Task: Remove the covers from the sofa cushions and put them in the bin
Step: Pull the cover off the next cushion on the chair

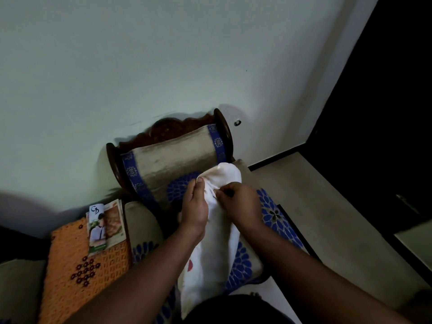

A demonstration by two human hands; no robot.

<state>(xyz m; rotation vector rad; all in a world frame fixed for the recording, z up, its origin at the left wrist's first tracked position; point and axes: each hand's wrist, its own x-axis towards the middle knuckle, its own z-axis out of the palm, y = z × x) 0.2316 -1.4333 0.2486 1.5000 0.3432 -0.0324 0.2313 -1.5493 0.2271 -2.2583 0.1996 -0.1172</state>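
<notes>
Cover removal under way: left hand grips white cushion, right hand pinches its seam; no bin visible.

Left hand gripping — right hand pinching

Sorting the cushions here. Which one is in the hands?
The white cushion, held by the left hand and right hand; the beige, blue-bordered back cushion stays on the sofa.
</notes>
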